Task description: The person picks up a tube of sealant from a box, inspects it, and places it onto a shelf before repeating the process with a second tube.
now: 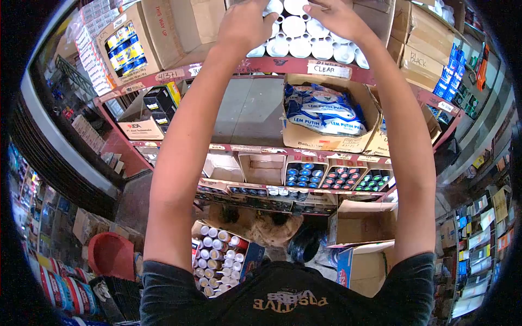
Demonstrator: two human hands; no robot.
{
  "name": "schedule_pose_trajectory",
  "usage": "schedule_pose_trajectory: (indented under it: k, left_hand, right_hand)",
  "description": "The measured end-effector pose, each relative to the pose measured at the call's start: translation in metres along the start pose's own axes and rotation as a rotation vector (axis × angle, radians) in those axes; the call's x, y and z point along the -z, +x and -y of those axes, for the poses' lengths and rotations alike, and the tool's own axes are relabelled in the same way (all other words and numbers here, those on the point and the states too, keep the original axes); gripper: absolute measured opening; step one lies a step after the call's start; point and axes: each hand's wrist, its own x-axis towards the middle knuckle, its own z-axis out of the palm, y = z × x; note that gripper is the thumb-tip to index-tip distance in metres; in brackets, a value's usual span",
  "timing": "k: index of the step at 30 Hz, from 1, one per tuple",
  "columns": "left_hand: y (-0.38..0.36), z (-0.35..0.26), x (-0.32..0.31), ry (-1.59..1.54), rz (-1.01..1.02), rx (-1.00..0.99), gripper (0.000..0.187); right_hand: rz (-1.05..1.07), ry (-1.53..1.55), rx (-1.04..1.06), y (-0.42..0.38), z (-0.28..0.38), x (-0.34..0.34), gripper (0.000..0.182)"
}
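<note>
White round-ended sealant cartridges (294, 26) lie stacked on their sides on the upper shelf, behind a handwritten "CLEAR" label (329, 69). At the top edge of the view, my left hand (249, 22) is closed against the left side of the uppermost cartridges, its thumb beside their ends. My right hand (340, 17) grips from the other side, with its thumb on the end of a top cartridge (296, 5). The other fingers of both hands are partly cut off by the frame or hidden behind the cartridges.
Below stands a carton (326, 142) of blue-and-white "LEM PUTIH PVA" packs (325, 111). Lower boxes hold coloured-capped cans (304, 175). On the floor are a box of capped cartridges (217, 261), open cartons (361, 225) and a red plastic chair (111, 255). Cartons (421, 60) flank the stack.
</note>
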Motion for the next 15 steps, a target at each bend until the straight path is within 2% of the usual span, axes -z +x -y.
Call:
schedule_pose_trajectory:
  k: [7, 9, 11, 13, 15]
  left_hand:
    - [-0.002, -0.002, 0.003, 0.009, -0.005, 0.0, 0.044]
    - [0.0, -0.01, 0.013, 0.013, 0.009, -0.002, 0.044]
    - [0.003, -0.023, 0.03, 0.026, 0.246, 0.172, 0.051]
    - [0.001, -0.007, 0.013, 0.068, 0.192, 0.126, 0.051]
    - [0.001, 0.004, -0.001, 0.113, 0.08, 0.057, 0.046]
  right_hand:
    - [-0.043, -0.105, 0.047, -0.005, 0.008, -0.002, 0.048]
    - [-0.053, -0.188, -0.081, -0.008, 0.017, -0.001, 0.05]
    - [-0.057, -0.178, -0.062, -0.007, 0.012, -0.002, 0.049]
    - [-0.063, -0.169, -0.044, -0.006, 0.007, -0.003, 0.047]
    - [-0.041, -0.163, -0.182, -0.004, 0.002, -0.003, 0.049]
